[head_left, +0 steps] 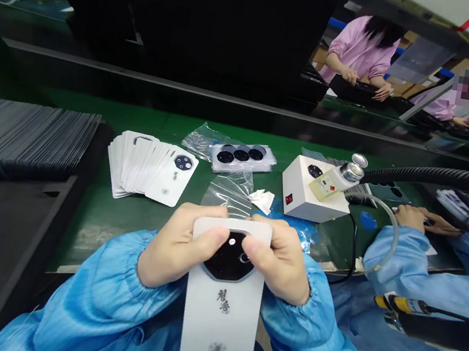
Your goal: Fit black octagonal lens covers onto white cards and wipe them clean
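Observation:
My left hand (181, 245) and my right hand (278, 262) grip the top of a white phone back cover (220, 324), with both thumbs resting on its black camera module (229, 256). The cover's lower part hangs toward me, showing dark printed characters and a small grey emblem. Beyond my hands, several white back covers lie fanned out in a stack (145, 166) on the green work mat (79, 233). A clear plastic bag (226, 195) and a white tissue (261, 200) lie just ahead of my hands.
Farther on are a cover with dark lens pieces in plastic (241, 158) and a white box unit with a red switch (308, 191), holding a labelled bottle (336, 178). A stack of dark sheets (14, 139) lies left. A co-worker's hand (411, 217) works at right, beside a black hose (443, 176).

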The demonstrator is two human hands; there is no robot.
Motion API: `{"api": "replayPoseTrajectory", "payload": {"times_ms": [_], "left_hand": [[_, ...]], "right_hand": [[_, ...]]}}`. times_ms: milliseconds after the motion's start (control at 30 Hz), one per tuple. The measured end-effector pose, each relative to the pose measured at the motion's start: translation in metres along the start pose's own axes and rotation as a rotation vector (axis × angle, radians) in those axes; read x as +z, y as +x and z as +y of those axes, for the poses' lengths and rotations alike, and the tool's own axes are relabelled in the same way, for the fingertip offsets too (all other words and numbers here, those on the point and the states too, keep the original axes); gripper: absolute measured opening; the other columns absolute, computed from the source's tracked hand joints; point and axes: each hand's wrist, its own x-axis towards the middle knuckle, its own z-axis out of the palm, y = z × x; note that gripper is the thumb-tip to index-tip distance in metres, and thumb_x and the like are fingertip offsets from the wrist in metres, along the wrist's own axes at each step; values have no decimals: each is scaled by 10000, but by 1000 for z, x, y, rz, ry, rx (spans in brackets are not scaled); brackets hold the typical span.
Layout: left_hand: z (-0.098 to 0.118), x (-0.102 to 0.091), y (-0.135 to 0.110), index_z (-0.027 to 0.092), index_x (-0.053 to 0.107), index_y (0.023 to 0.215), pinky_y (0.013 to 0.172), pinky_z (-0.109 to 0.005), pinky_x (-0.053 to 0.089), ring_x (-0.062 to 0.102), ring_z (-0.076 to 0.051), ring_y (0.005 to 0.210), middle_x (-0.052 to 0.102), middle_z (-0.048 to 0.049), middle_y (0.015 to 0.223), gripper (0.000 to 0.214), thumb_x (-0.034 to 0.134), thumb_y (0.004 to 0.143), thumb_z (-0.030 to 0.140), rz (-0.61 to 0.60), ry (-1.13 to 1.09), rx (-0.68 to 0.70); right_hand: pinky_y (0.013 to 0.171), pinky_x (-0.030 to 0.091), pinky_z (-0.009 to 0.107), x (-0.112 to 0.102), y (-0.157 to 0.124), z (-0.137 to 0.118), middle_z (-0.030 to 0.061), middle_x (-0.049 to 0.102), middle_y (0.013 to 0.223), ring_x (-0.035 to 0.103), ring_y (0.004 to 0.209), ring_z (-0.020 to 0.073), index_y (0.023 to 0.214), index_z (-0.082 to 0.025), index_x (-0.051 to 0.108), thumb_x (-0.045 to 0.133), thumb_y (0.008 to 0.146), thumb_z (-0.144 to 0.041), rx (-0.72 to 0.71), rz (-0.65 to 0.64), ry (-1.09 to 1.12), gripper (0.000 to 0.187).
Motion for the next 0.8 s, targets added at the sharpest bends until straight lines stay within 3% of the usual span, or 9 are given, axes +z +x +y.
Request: {"api": "replayPoseTrajectory", "payload": {"times_ms": [133,233,333,467,600,800], "left_hand": [[-10,4,-8,171,472,611,446,-214,300,383,-84,473,454,32,544,363,559,801,468,2,-147,-132],[-19,6,-17,133,604,698,415,-215,372,523,-134,475,610,-32,573,375,598,757,503,-126,-269,-296],[-24,8,-23,107,658,699,422,-203,416,582,-147,490,669,-58,599,314,649,739,418,-179,-363,-426],[-26,9,-21,110,653,642,383,-180,376,535,-112,417,641,-34,520,316,664,698,421,-107,-450,-499],[-31,4,-23,125,652,656,403,-185,395,557,-122,437,647,-25,527,302,686,674,425,-5,-464,-534],[-55,-8,-27,131,635,677,403,-199,403,548,-125,443,634,-15,530,378,713,632,498,111,-387,-560]], "right_hand": [[478,355,198,8,-2,8,-30,516,585,446,522,71,670,-155,568,553,811,-300,170,155,238,203],[509,404,209,11,-1,14,-20,579,620,498,548,86,741,-162,617,583,775,-312,234,335,383,158],[537,422,214,12,1,17,-23,585,613,510,560,87,719,-169,617,594,765,-317,282,384,400,157],[559,426,234,12,1,21,-8,596,656,528,599,104,759,-170,626,562,792,-359,305,313,383,203],[474,363,219,16,-5,31,-18,553,622,474,523,86,747,-168,606,562,799,-349,342,204,379,193],[401,292,186,25,-1,53,-39,490,589,407,478,58,708,-171,543,560,799,-377,440,62,341,226]]}}
